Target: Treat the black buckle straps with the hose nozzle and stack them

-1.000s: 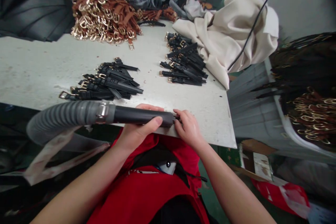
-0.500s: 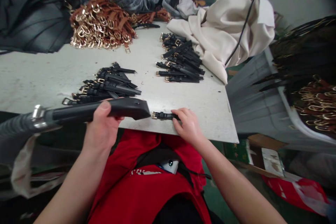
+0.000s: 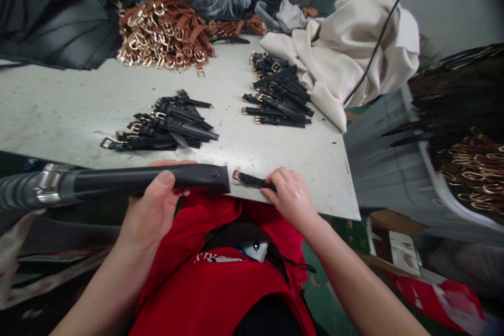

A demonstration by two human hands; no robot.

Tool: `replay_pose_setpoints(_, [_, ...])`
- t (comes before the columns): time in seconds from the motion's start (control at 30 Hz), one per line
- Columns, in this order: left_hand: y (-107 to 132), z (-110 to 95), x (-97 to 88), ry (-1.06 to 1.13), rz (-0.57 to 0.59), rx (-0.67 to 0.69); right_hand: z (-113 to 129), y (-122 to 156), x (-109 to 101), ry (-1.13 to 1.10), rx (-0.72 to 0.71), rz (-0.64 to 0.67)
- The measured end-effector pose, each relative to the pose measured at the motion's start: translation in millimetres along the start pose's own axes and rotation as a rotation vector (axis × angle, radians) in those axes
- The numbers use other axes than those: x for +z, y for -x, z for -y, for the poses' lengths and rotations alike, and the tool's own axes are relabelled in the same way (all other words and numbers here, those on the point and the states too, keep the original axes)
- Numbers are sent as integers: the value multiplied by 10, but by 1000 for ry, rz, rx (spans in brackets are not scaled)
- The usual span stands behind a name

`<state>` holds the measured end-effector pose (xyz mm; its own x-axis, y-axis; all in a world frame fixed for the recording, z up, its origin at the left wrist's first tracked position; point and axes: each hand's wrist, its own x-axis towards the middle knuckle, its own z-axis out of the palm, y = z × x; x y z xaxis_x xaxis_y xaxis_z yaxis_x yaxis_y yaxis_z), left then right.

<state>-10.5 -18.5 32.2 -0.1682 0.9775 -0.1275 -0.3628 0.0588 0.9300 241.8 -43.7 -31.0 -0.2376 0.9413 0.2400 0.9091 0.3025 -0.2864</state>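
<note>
My left hand (image 3: pixel 155 202) is wrapped round a long black hose nozzle (image 3: pixel 192 177) with a flattened tip. A metal clamp (image 3: pixel 53 184) joins it to a ribbed hose on the left. My right hand (image 3: pixel 289 194) pinches a short black buckle strap (image 3: pixel 252 179) by one end, at the table's front edge. The strap's gold-coloured buckle points left, a small gap from the nozzle tip. Beyond the nozzle lies a pile of black buckle straps (image 3: pixel 169 126), and a second pile of black straps (image 3: pixel 281 89) lies farther right.
On the pale table (image 3: pixel 232 79), brown straps with gold buckles (image 3: pixel 167 31) are heaped at the back. Cream fabric (image 3: pixel 334 52) drapes over the right corner, with a dark cable (image 3: pixel 378 52) hanging across. A grey bin (image 3: pixel 378 136) stands right, above an open cardboard box (image 3: pixel 380 241).
The nozzle has swung lower and levelled, its tip nearer the table's front edge. The strap has shifted slightly right and tilted, still in my right hand. The view has also moved a little.
</note>
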Motion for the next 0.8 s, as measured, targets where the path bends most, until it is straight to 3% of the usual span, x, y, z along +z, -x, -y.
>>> replay_pose_setpoints(0.17, [65, 92, 21, -108, 58, 21, 14, 161, 103, -195, 1, -53])
replay_pose_setpoints(0.33, [56, 332, 265, -236, 257, 81, -45, 169, 157, -305, 80, -50])
replay_pose_setpoints(0.43, [10, 372, 341, -280, 334, 113, -61, 152, 153, -325, 99, -46])
replay_pose_setpoints(0.67, [-63, 374, 348, -125, 311, 51, -60, 145, 159, -346, 94, -47])
replay_pose_setpoints(0.8, [-96, 380, 441, -254, 382, 52, -66, 144, 181, -327, 119, -52])
